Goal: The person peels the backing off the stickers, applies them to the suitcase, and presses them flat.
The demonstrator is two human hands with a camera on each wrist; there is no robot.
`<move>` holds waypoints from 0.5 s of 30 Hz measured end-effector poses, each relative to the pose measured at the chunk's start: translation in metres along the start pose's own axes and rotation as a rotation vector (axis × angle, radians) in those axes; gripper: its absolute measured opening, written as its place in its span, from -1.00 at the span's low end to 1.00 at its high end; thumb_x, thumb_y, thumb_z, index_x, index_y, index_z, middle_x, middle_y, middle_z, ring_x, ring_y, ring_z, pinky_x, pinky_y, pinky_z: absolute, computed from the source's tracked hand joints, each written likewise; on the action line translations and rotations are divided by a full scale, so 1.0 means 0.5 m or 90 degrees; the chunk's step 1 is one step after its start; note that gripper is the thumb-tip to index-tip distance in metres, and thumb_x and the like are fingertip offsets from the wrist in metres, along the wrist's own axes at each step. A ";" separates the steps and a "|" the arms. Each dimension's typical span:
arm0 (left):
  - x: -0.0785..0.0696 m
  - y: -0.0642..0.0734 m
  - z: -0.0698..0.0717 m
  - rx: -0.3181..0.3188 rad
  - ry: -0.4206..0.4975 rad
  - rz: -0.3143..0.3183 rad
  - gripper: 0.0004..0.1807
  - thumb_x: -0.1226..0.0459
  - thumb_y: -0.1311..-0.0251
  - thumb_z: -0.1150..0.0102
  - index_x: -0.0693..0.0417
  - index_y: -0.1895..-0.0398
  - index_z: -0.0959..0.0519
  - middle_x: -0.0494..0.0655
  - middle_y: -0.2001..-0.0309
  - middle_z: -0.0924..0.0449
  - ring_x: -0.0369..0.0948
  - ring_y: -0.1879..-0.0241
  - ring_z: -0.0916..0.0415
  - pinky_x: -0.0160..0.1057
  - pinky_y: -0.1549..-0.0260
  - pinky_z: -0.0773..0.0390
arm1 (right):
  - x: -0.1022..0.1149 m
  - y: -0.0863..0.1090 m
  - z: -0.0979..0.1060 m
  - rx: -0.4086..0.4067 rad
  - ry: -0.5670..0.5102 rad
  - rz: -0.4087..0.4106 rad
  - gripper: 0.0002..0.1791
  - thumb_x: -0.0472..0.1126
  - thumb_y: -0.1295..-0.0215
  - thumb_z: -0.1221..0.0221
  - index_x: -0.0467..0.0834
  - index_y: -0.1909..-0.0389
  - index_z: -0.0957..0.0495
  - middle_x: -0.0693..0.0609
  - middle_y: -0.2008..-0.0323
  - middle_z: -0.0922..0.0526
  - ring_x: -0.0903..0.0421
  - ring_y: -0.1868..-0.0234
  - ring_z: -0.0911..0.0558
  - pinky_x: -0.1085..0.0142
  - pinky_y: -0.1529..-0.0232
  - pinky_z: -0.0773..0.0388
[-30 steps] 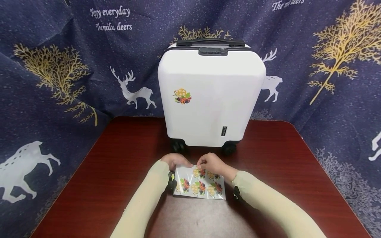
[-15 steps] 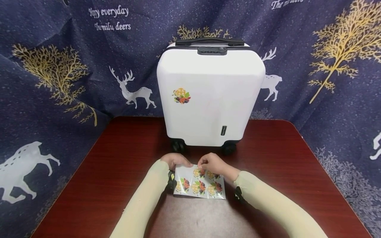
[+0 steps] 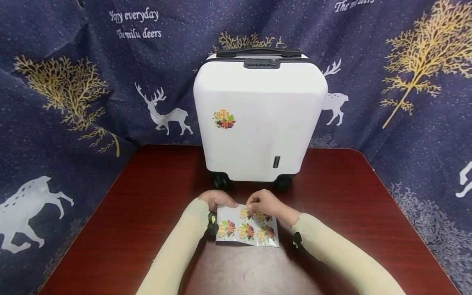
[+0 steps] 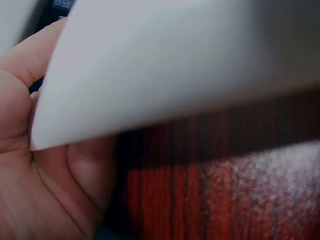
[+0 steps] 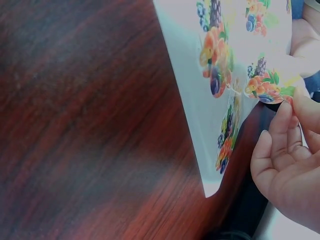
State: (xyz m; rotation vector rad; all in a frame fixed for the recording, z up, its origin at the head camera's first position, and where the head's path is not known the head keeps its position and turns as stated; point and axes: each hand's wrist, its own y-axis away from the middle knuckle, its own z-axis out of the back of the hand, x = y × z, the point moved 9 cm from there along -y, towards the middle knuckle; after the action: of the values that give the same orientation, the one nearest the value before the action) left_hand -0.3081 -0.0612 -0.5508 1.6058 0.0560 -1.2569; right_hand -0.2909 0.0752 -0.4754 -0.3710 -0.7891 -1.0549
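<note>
A white sheet of fruit stickers (image 3: 232, 213) is held up over the table in front of the suitcase. My left hand (image 3: 218, 199) grips its far left part, thumb on top; in the left wrist view the blank underside of the sheet hides most of that hand's fingers. At the sheet's far edge, my right hand (image 3: 264, 202) pinches the rim of one fruit sticker (image 5: 267, 89) between thumb and index finger. That rim stands out from the sheet's edge in the right wrist view. Several other fruit stickers (image 5: 216, 60) lie flat on the sheet.
A white suitcase (image 3: 258, 135) with black wheels and handle stands upright behind the hands. One fruit sticker (image 3: 223, 119) is on its upper left front. Beneath everything is a dark red wooden table (image 3: 158, 176), with a patterned blue cloth (image 3: 121, 82) behind it.
My right hand has shifted very slightly to the right along the sheet's far edge, still pinching. The left hand stays almost in place. The sheet's tilt has changed a little.
</note>
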 end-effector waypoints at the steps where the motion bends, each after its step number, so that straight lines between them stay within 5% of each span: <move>1: 0.000 0.000 0.000 0.000 0.000 0.000 -0.61 0.29 -0.43 -0.13 0.44 -0.15 -0.58 -0.10 0.41 -0.71 -0.27 0.41 -0.66 -0.29 0.27 -0.71 | -0.001 0.001 0.001 -0.001 -0.004 -0.003 -0.91 -0.30 -0.34 -0.30 -0.26 0.32 -0.73 -0.03 0.41 -0.74 0.24 0.42 -0.49 0.42 0.36 -0.48; 15: -0.002 0.005 0.000 -0.009 -0.007 0.006 -0.63 0.27 -0.42 -0.15 0.40 -0.12 -0.61 -0.04 0.34 -0.73 -0.25 0.38 -0.68 -0.25 0.22 -0.74 | -0.001 0.003 0.005 -0.001 -0.002 0.014 -0.91 -0.32 -0.34 -0.30 -0.27 0.31 -0.74 -0.06 0.39 -0.77 0.25 0.38 -0.51 0.42 0.34 -0.51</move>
State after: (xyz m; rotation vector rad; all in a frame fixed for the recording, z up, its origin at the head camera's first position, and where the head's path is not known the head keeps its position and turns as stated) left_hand -0.3071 -0.0621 -0.5485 1.5851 0.0502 -1.2564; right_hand -0.2905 0.0780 -0.4742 -0.3817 -0.7857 -1.0338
